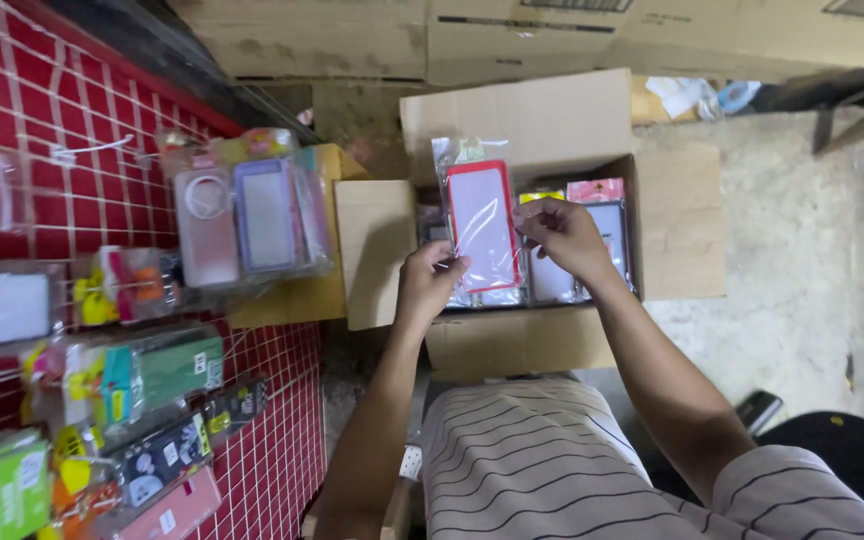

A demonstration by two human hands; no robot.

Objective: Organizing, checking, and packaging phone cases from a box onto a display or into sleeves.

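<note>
Bare concrete floor [812,250] fills the right of the view, and a red grid display wall [12,110] hung with packaged phone cases runs down the left. Between them sits an open cardboard box [552,120], flaps spread.

Both hands hold one red-rimmed phone case [482,225] in a clear plastic sleeve, upright just above the box. The left hand [430,283] pinches its lower left edge; the right hand [564,235] closes its grip on the right edge.

Directly behind and below the hands, more sleeved cases [592,250] stand in a row inside the box, with pink and yellow header cards on top, so much of the box is yet to be emptied. Left of the hands, a bundle of clear, purple and pink cases [252,215] already hangs on the wall. Further left and lower hang green, black and pink packages [152,400] with yellow tags.
</note>
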